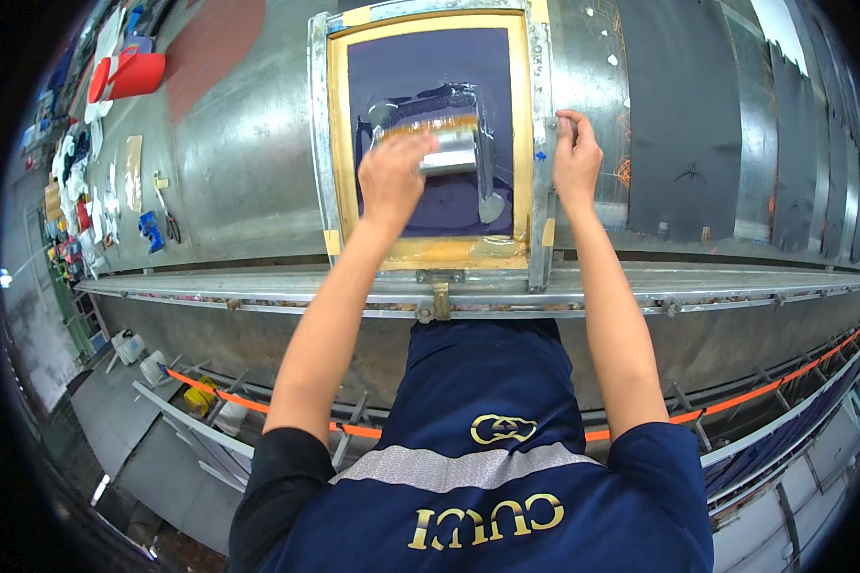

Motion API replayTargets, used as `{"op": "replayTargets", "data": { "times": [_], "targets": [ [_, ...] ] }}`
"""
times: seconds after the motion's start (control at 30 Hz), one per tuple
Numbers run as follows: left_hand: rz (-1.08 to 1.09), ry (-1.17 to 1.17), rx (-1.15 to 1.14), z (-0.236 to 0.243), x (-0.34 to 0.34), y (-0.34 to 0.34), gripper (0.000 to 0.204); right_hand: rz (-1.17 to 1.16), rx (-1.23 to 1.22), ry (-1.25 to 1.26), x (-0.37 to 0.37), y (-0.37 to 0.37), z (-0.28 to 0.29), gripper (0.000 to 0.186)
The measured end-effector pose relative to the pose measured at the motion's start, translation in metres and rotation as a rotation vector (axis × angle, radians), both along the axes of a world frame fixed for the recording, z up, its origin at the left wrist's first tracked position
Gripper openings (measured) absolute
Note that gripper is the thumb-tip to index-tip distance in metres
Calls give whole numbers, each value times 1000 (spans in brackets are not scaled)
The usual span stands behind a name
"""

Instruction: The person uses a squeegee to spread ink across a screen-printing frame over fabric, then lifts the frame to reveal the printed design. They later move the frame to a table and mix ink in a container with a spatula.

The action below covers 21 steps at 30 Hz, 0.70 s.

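Observation:
A screen printing frame (521, 191) with yellow borders and a dark purple mesh lies on the metal bench in front of me. My left hand (392, 177) is closed on a squeegee (449, 158) with a metal body and amber strip, held over the mesh at the middle. Clear, glossy smears show on the mesh around it. My right hand (577, 158) has its fingers curled on the frame's right metal rail, near its upper half. A metal bracket (440, 298) joins the frame's near side to the bench rail.
Dark panels (683, 172) lie on the bench to the right. At left are a red jug (139, 74), scissors (169, 215), a blue item (150, 232) and assorted clutter. A metal rail (640, 286) runs along the near edge; below are an orange strip (741, 390) and a yellow container (199, 396).

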State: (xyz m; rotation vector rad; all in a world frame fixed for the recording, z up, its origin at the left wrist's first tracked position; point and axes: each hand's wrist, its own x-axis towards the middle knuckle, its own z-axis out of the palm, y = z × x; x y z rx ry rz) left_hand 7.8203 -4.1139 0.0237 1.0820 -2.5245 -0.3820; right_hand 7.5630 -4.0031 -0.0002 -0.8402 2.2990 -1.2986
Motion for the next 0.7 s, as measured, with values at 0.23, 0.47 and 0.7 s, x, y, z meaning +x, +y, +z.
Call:
{"op": "replayTargets", "data": {
  "times": [0.23,0.47,0.7],
  "targets": [
    [-74,-19,22,10,42,66,46,-41,36,-23,0,0,-1,19],
    [10,-31,99,21,-21,-39,37,-9,-1,-16,0,1,0,19],
    [-103,-92,18,3,43,73,41,-19,0,-25,-4,2,-6,20]
  ]
}}
